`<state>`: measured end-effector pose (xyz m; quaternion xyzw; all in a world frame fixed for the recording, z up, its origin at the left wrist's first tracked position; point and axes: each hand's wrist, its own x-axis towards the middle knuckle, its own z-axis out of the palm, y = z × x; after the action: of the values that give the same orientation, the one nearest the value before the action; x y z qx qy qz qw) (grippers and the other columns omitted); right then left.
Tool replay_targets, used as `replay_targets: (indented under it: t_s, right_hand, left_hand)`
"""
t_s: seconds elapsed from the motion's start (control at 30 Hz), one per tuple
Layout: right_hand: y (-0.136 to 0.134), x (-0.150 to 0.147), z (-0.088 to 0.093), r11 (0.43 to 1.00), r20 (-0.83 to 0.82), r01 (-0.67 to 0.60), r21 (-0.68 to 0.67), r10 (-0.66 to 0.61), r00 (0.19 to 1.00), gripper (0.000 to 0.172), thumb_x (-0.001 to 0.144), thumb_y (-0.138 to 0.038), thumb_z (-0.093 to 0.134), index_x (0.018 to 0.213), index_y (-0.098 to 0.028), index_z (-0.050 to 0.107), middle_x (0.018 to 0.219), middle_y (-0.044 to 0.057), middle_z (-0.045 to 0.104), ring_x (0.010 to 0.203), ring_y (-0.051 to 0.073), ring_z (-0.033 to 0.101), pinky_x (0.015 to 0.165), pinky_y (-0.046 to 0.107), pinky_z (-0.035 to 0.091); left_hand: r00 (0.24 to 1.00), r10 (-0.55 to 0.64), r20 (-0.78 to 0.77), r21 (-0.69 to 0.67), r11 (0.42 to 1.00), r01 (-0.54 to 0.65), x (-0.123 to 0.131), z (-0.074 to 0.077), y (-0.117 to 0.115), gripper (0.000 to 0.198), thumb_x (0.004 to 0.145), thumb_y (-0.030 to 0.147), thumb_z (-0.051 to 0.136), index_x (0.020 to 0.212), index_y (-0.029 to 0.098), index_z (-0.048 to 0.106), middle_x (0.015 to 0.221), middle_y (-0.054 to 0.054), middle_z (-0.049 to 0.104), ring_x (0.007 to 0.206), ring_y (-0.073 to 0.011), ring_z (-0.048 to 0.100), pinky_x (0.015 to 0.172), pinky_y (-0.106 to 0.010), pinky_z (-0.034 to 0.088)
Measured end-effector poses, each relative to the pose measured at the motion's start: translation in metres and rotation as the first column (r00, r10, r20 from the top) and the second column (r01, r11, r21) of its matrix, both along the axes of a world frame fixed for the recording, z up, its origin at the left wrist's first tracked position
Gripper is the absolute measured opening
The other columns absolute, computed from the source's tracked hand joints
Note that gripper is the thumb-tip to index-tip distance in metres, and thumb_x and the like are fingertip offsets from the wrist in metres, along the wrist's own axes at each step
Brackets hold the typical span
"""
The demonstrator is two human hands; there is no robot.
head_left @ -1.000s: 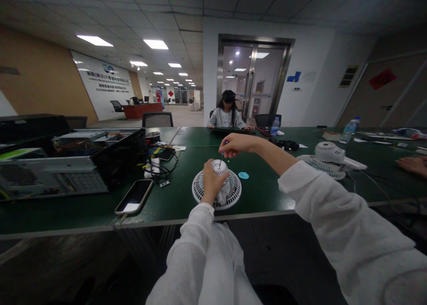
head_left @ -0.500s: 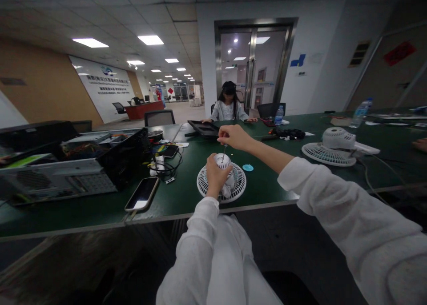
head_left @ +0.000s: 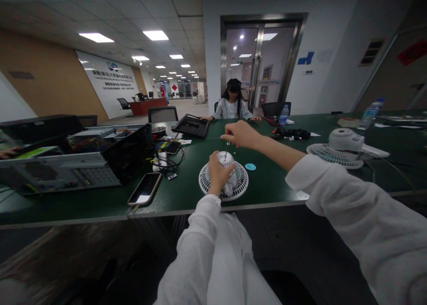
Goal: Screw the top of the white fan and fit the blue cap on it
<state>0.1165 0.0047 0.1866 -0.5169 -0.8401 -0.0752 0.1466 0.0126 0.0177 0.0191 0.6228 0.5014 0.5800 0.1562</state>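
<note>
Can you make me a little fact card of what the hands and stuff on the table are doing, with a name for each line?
Left hand: gripping the white fan by its rounded housing
Right hand: pinching a thin screwdriver, pointing down at the housing
White fan: on the green table, grille down
Right of the fan: small blue disc
Left of the fan: phone, opened computer case
Farther right: another white fan
Across the table: a seated person

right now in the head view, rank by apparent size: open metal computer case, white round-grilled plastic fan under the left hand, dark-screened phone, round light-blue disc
1. Computer case
2. Held fan
3. Phone
4. Light-blue disc
</note>
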Motion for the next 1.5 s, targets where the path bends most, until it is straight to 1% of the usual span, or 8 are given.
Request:
replay_targets:
  t_s: [0.13,0.3,0.5,0.77,0.93,1.13,1.33,1.5]
  right_hand:
    - [-0.003,-0.007,0.000,0.991,0.171,0.067,0.120,-0.087,0.981,0.039,0.092,-0.041,0.041,0.098,-0.010,0.065,0.096,0.019,0.068,0.093,0.031,0.063,0.074,0.035,0.044]
    - [-0.004,-0.007,0.008,0.999,0.154,-0.007,-0.047,0.014,0.988,0.024,0.088,-0.028,0.049,0.094,-0.011,0.066,0.085,0.012,0.070,0.085,0.023,0.065,0.071,0.028,0.043]
    - [-0.001,-0.003,0.003,0.992,0.145,0.068,0.107,-0.083,0.986,0.046,0.087,-0.054,0.046,0.088,-0.013,0.067,0.089,0.015,0.068,0.090,0.029,0.063,0.072,0.033,0.044]
    - [0.012,0.000,-0.008,0.999,-0.050,-0.041,-0.016,0.040,0.998,0.022,0.085,-0.009,0.048,0.102,-0.009,0.061,0.110,0.014,0.064,0.102,0.020,0.058,0.086,0.027,0.041]
    - [0.009,0.008,-0.002,0.962,-0.260,-0.138,-0.234,0.074,0.963,0.026,0.084,-0.007,0.047,0.109,-0.012,0.054,0.099,0.007,0.069,0.084,0.013,0.063,0.067,0.021,0.045]
    - [-0.002,0.005,-0.006,0.996,-0.019,0.036,0.080,-0.035,0.999,0.029,0.090,-0.040,0.048,0.087,-0.015,0.063,0.078,0.008,0.068,0.077,0.020,0.063,0.066,0.026,0.040]
    - [-0.003,0.001,-0.004,1.000,0.014,-0.019,0.008,0.019,1.000,0.019,0.087,-0.017,0.049,0.102,-0.012,0.060,0.094,0.010,0.069,0.086,0.018,0.063,0.070,0.023,0.039]
    - [-0.002,0.004,-0.006,0.996,-0.042,0.055,0.064,-0.052,0.998,0.022,0.088,-0.031,0.053,0.096,-0.012,0.061,0.080,0.008,0.069,0.078,0.018,0.063,0.067,0.024,0.039]
  left_hand:
    - [1.000,0.007,-0.027,0.000,1.000,-0.007,0.000,0.001,-0.002,0.066,0.060,0.025,0.073,0.118,0.016,0.042,0.115,-0.010,0.049,0.114,-0.0271,0.048,0.101,-0.043,0.036]
    - [1.000,0.003,-0.025,0.009,1.000,-0.003,0.000,0.001,-0.003,0.063,0.061,0.025,0.073,0.117,0.018,0.043,0.114,-0.009,0.049,0.114,-0.0265,0.048,0.098,-0.042,0.038]
    - [0.999,0.012,-0.036,-0.008,1.000,-0.012,0.001,0.003,-0.003,0.065,0.061,0.024,0.073,0.117,0.016,0.043,0.115,-0.010,0.050,0.113,-0.0268,0.048,0.099,-0.042,0.038]
    - [0.999,0.012,-0.039,-0.003,1.000,-0.012,0.002,0.005,-0.006,0.066,0.061,0.025,0.073,0.118,0.015,0.043,0.117,-0.011,0.050,0.114,-0.0274,0.049,0.099,-0.042,0.039]
    - [0.999,0.012,-0.031,-0.013,1.000,-0.012,0.002,0.004,-0.005,0.066,0.061,0.024,0.073,0.119,0.016,0.043,0.117,-0.012,0.050,0.114,-0.0275,0.049,0.098,-0.043,0.040]
    - [1.000,0.004,-0.015,-0.014,1.000,-0.004,0.002,0.002,-0.004,0.066,0.061,0.025,0.073,0.119,0.017,0.042,0.118,-0.011,0.049,0.116,-0.0274,0.047,0.100,-0.043,0.038]
    - [1.000,-0.006,-0.018,-0.022,1.000,0.006,0.001,0.004,-0.004,0.067,0.061,0.025,0.073,0.119,0.015,0.042,0.118,-0.012,0.049,0.116,-0.0282,0.047,0.101,-0.044,0.037]
    - [1.000,0.004,0.009,-0.009,1.000,-0.004,0.003,0.004,-0.004,0.065,0.059,0.021,0.073,0.117,0.018,0.044,0.116,-0.009,0.050,0.115,-0.0273,0.048,0.101,-0.044,0.037]
